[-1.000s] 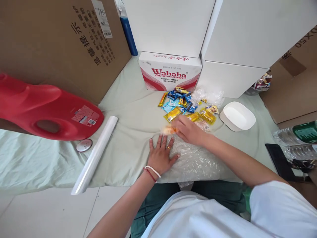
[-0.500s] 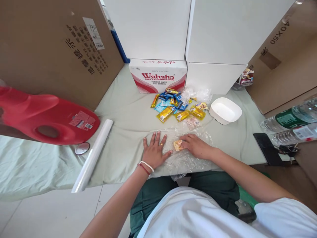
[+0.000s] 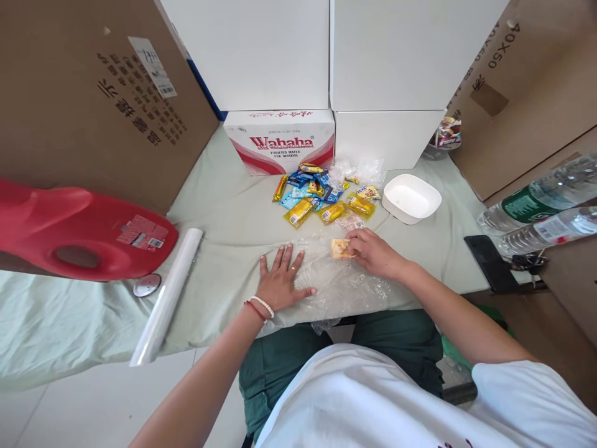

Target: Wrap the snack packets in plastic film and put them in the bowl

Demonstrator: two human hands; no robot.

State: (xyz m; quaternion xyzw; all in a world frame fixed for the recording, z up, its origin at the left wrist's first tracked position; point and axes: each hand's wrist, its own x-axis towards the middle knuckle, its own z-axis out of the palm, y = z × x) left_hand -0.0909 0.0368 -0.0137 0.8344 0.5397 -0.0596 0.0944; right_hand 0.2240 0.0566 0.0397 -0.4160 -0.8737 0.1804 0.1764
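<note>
My left hand (image 3: 280, 281) lies flat with spread fingers on the left part of a sheet of clear plastic wrap (image 3: 345, 287). My right hand (image 3: 375, 252) has its fingers closed around the right side of a small yellow-orange piece of food (image 3: 341, 248), perhaps pastry; its exact kind I cannot make out. The piece is low over the far part of the wrap. Just beyond it is a crumpled see-through wrapper (image 3: 349, 221), with several yellow snack packets (image 3: 300, 213) and blue packets (image 3: 332, 194) in a pile behind.
An oval white bowl (image 3: 411, 199) stands right of the packets. A roll of plastic wrap (image 3: 166, 298) and a red jug (image 3: 84, 233) lie at left. A Wahaba-style printed carton (image 3: 282, 143) is behind. Plastic bottles (image 3: 536, 202) and a black phone-like slab (image 3: 490, 264) are at right.
My right hand has moved the piece of food away from me and slightly right over the wrap. My left hand stays flat. The camera view has turned slightly right.
</note>
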